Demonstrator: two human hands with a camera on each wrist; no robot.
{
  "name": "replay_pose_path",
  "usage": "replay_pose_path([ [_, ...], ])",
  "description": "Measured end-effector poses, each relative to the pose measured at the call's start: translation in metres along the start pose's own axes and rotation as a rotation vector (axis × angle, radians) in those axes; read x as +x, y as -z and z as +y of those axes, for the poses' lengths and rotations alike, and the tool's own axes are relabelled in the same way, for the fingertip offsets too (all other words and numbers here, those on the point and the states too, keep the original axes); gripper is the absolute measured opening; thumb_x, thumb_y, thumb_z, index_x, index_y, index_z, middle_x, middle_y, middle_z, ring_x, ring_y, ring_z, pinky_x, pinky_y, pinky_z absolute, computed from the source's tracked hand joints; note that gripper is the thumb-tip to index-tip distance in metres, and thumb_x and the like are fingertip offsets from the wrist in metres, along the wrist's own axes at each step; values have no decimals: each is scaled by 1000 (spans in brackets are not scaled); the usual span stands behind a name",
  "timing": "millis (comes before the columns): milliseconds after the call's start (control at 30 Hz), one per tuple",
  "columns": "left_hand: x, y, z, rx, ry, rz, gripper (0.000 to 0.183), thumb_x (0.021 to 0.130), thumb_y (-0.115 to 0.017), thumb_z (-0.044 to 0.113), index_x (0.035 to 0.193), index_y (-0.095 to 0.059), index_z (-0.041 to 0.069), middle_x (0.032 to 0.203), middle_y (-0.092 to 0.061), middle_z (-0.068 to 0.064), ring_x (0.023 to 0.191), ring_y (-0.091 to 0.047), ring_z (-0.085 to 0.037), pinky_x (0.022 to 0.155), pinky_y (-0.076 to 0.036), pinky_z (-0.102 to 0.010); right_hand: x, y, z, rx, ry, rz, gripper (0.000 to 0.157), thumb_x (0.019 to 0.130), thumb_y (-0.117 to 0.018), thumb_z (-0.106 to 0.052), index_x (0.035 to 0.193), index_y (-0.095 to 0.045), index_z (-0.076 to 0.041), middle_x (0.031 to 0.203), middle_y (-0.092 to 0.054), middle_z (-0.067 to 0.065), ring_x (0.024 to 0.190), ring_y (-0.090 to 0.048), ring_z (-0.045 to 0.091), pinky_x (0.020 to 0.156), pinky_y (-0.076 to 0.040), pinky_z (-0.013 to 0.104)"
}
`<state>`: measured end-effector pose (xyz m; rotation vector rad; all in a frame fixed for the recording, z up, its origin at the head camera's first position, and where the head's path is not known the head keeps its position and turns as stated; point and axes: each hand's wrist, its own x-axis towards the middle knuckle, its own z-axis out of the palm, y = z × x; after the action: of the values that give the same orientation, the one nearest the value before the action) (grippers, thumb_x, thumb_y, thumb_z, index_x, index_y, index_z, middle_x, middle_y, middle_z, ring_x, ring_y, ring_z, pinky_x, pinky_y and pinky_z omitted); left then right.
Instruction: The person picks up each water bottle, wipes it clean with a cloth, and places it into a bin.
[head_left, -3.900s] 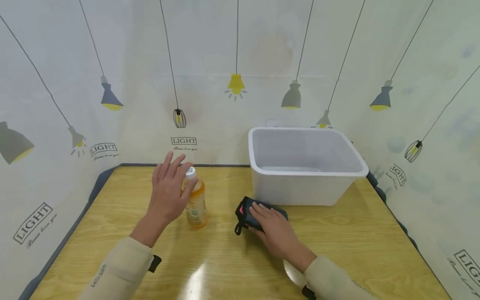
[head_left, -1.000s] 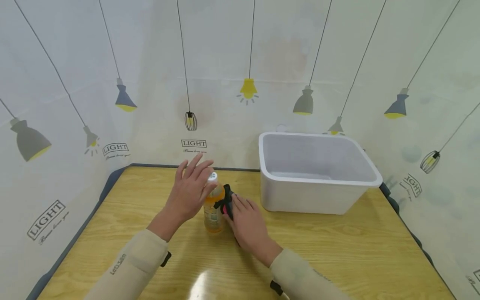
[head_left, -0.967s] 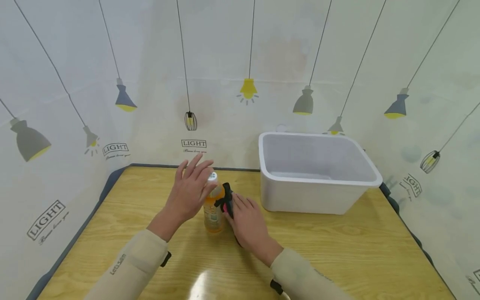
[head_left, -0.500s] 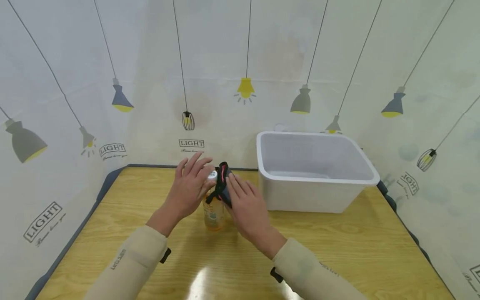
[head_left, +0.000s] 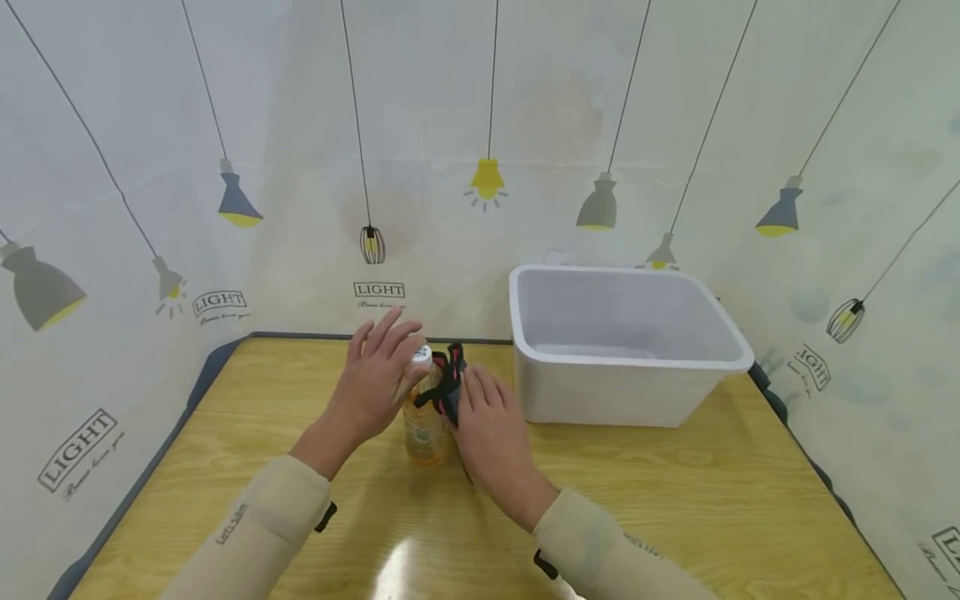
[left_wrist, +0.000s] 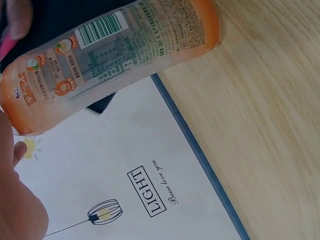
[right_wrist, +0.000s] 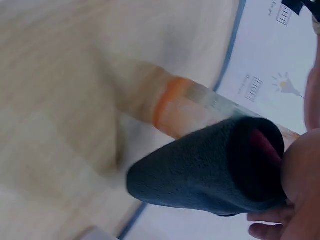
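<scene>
An upright clear plastic bottle point(head_left: 424, 443) with orange contents and a white cap point(head_left: 422, 355) stands on the table. My left hand point(head_left: 366, 385) holds it near the top, thumb in front of the neck and other fingers spread behind the cap. In the left wrist view the bottle's printed label point(left_wrist: 112, 55) shows. My right hand point(head_left: 491, 425) grips a dark fabric pouch point(head_left: 451, 402) with black straps and a pink lining, close against the bottle's right side. The right wrist view shows the tube-shaped pouch point(right_wrist: 195, 170) with its mouth towards the hand; part of the bottle is hidden behind it.
A white plastic tub point(head_left: 600, 393) stands at the back right of the wooden table point(head_left: 675, 492). Behind the table hangs a pale wall covering point(head_left: 435, 108) printed with lamps. A dark border point(head_left: 292, 335) runs along the table's back edge.
The pouch, lying by the tub at first, is now upright against the bottle. It rose to the cap's height, then dropped slightly. The left hand has kept its place at the bottle's top.
</scene>
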<state>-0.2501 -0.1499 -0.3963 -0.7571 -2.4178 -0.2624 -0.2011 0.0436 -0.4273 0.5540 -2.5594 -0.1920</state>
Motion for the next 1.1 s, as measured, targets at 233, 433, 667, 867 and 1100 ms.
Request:
replay_pose_path([
  [233,1,0,0,-2,5,-4,66,102,-11,55,131,-51,11,146,-46,-7,148,-23,-28,116,-19,-55,-12,-21,-8,-41,40,-174,56,98,-48,-52,133,-61,-10,145,-53,3,137,-47,19,109,-41,36],
  [433,0,1,1,0,26,-33,67,103,-10,55,133,-50,10,148,-43,-6,149,-21,-28,117,-17,-54,-19,-39,-13,-61,70,-355,56,101,-40,-52,138,-56,-14,150,-47,2,142,-41,20,114,-36,39],
  [667,-1,1,2,-3,33,-36,69,102,-9,56,133,-50,10,147,-44,-6,149,-22,-28,117,-17,-53,-23,-50,-15,-58,92,-415,51,102,-42,-47,138,-56,-15,152,-45,3,143,-39,21,114,-36,40],
  [867,-1,1,2,-4,32,-28,68,103,-11,56,132,-52,10,147,-45,-7,149,-22,-28,117,-17,-54,-23,-52,-10,37,57,-396,55,102,-40,-51,140,-53,-13,151,-47,2,141,-42,21,113,-37,41],
  [1100,-1,-1,2,3,34,-33,67,103,-11,56,132,-51,12,147,-45,-6,149,-22,-28,117,-16,-53,-18,-40,-2,153,18,-302,58,102,-38,-50,142,-50,-11,148,-49,2,138,-47,20,110,-40,40],
])
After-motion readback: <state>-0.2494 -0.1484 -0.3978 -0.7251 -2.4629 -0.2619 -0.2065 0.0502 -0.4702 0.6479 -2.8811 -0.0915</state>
